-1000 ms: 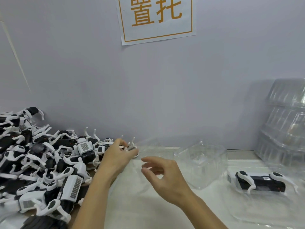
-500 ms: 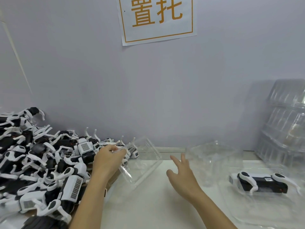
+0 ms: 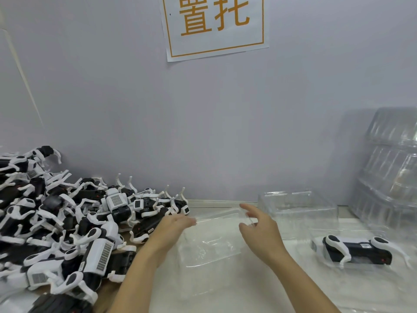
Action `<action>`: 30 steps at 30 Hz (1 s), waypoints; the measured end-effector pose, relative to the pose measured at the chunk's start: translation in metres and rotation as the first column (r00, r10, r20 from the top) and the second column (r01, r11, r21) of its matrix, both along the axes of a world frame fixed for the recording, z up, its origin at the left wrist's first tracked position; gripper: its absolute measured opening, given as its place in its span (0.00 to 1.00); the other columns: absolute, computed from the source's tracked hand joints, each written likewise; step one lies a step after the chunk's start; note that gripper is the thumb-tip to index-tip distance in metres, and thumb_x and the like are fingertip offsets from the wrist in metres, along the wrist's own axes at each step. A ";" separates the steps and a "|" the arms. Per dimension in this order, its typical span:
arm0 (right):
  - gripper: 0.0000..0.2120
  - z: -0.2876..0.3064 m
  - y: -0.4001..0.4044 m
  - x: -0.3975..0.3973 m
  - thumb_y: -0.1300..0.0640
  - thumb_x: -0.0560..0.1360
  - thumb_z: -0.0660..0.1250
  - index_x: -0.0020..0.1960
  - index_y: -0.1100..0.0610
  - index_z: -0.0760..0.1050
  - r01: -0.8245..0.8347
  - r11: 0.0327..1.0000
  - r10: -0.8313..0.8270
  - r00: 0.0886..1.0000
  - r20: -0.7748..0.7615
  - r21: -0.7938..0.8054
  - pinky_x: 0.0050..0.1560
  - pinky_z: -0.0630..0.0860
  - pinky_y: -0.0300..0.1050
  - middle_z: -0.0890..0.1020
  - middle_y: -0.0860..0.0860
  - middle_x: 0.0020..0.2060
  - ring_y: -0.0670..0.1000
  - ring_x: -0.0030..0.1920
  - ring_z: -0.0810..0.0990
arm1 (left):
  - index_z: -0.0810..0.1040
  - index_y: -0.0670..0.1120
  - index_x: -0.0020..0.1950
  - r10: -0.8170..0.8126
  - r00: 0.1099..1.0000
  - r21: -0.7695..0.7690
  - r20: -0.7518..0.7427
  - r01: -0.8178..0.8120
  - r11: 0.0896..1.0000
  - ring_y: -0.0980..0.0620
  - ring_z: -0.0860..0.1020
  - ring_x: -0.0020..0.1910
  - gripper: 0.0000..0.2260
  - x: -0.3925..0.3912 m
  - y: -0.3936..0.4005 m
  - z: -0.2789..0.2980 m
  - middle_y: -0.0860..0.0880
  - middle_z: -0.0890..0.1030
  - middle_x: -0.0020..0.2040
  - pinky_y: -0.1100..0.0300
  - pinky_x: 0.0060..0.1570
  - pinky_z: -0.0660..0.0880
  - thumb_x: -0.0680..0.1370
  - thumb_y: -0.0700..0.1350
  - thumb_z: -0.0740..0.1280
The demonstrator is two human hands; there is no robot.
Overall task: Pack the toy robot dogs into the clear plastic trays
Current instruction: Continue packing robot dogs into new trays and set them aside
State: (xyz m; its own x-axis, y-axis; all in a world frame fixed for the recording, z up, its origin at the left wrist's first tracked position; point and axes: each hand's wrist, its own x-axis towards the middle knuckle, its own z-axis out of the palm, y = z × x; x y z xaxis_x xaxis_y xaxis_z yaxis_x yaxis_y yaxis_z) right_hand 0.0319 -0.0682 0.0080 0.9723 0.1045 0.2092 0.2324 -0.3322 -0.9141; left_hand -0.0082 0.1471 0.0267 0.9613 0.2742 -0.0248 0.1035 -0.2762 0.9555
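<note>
A clear plastic tray (image 3: 209, 246) lies open side up on the white table in front of me. My left hand (image 3: 172, 230), blurred by motion, holds its left rim. My right hand (image 3: 259, 227) has thumb and fingers curled round the right rim. A big heap of black-and-white toy robot dogs (image 3: 67, 222) covers the table's left side, right beside my left hand. One robot dog (image 3: 356, 249) lies on its side in another clear tray at the right.
A second empty clear tray (image 3: 297, 204) stands at the back against the wall. A tall stack of clear trays (image 3: 388, 177) leans at the far right. A paper sign (image 3: 216, 26) hangs on the grey wall.
My left hand brought the tilted tray down from the dog pile to the middle of the table. My right hand swung back left and took hold of its right rim.
</note>
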 end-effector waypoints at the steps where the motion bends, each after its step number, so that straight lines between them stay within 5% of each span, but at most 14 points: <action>1: 0.28 0.001 -0.004 0.002 0.66 0.74 0.61 0.69 0.44 0.72 0.000 1.000 0.000 1.000 -0.016 -0.002 0.39 0.74 0.31 0.75 0.48 0.62 0.45 0.39 0.77 | 0.84 0.50 0.49 -0.001 1.000 0.020 0.022 0.000 1.000 0.56 0.77 0.58 0.07 0.003 -0.003 -0.005 0.55 0.82 0.52 0.61 0.47 0.69 0.75 0.51 0.73; 5: 0.30 0.004 -0.015 0.008 0.71 0.71 0.59 0.68 0.48 0.74 0.102 0.994 -0.104 0.994 -0.033 -0.050 0.28 0.68 0.28 0.74 0.52 0.65 0.44 0.37 0.77 | 0.82 0.52 0.49 0.084 0.979 0.157 0.185 -0.114 0.981 0.55 0.78 0.55 0.04 0.012 -0.013 -0.018 0.52 0.81 0.53 0.67 0.44 0.70 0.79 0.49 0.69; 9: 0.23 0.005 -0.012 0.004 0.66 0.74 0.61 0.65 0.51 0.77 0.249 0.959 -0.245 0.968 0.048 -0.137 0.50 0.72 0.41 0.76 0.53 0.63 0.51 0.56 0.78 | 0.81 0.48 0.52 0.211 0.919 0.289 0.332 -0.312 0.905 0.50 0.77 0.52 0.05 0.018 -0.003 -0.021 0.46 0.73 0.64 0.63 0.49 0.70 0.80 0.41 0.66; 13: 0.18 0.006 -0.007 0.001 0.62 0.75 0.60 0.62 0.50 0.79 0.318 0.936 -0.303 0.946 0.118 -0.152 0.56 0.74 0.46 0.78 0.52 0.60 0.53 0.56 0.78 | 0.75 0.47 0.69 0.110 0.978 0.417 0.176 -0.176 0.892 0.46 0.62 0.77 0.17 0.024 0.014 -0.029 0.50 0.49 0.81 0.53 0.73 0.62 0.81 0.39 0.62; 15: 0.18 0.005 -0.007 0.001 0.61 0.75 0.61 0.61 0.49 0.79 0.320 0.934 -0.305 0.945 0.115 -0.159 0.55 0.74 0.46 0.78 0.51 0.60 0.53 0.56 0.78 | 0.70 0.43 0.74 0.060 0.994 0.447 0.090 -0.094 0.889 0.50 0.57 0.79 0.19 0.028 0.020 -0.037 0.51 0.51 0.81 0.56 0.74 0.56 0.82 0.39 0.60; 18: 0.17 0.004 -0.007 0.001 0.60 0.76 0.61 0.61 0.48 0.79 0.320 0.934 -0.305 0.946 0.112 -0.160 0.55 0.73 0.46 0.78 0.50 0.60 0.52 0.59 0.76 | 0.74 0.39 0.70 0.074 0.989 0.515 0.126 -0.130 0.847 0.49 0.71 0.65 0.17 0.031 0.023 -0.046 0.47 0.70 0.67 0.67 0.61 0.63 0.81 0.34 0.60; 22: 0.16 0.004 -0.007 0.000 0.60 0.76 0.61 0.61 0.48 0.78 0.324 0.930 -0.307 0.944 0.118 -0.173 0.61 0.73 0.51 0.79 0.49 0.59 0.52 0.60 0.75 | 0.84 0.41 0.50 0.212 0.906 0.466 0.366 -0.375 0.801 0.48 0.77 0.49 0.12 0.026 0.020 -0.037 0.47 0.81 0.50 0.64 0.50 0.67 0.78 0.30 0.62; 26: 0.16 0.003 -0.007 0.001 0.60 0.76 0.61 0.61 0.48 0.78 0.322 0.927 -0.297 0.944 0.145 -0.194 0.65 0.68 0.54 0.79 0.49 0.59 0.51 0.59 0.76 | 0.83 0.48 0.42 0.324 0.770 0.284 0.550 -0.537 0.794 0.51 0.76 0.37 0.12 0.016 0.014 -0.010 0.52 0.83 0.40 0.65 0.41 0.69 0.78 0.33 0.66; 30: 0.16 0.002 -0.005 0.000 0.60 0.77 0.60 0.60 0.48 0.78 0.358 0.907 -0.308 0.924 0.227 -0.224 0.64 0.62 0.52 0.79 0.46 0.59 0.49 0.62 0.74 | 0.82 0.50 0.40 0.365 0.722 0.016 0.588 -0.461 0.887 0.51 0.79 0.37 0.12 0.008 0.005 0.014 0.54 0.83 0.39 0.56 0.41 0.75 0.78 0.35 0.68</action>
State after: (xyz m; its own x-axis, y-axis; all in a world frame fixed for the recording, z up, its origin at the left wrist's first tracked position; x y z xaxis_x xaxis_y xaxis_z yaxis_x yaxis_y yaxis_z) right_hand 0.0317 -0.0733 0.0101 0.9067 -0.1449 0.3961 0.2213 -0.6361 -0.7392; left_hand 0.0002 0.1516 0.0408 0.5803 0.6010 0.5496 -0.2907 -0.4775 0.8291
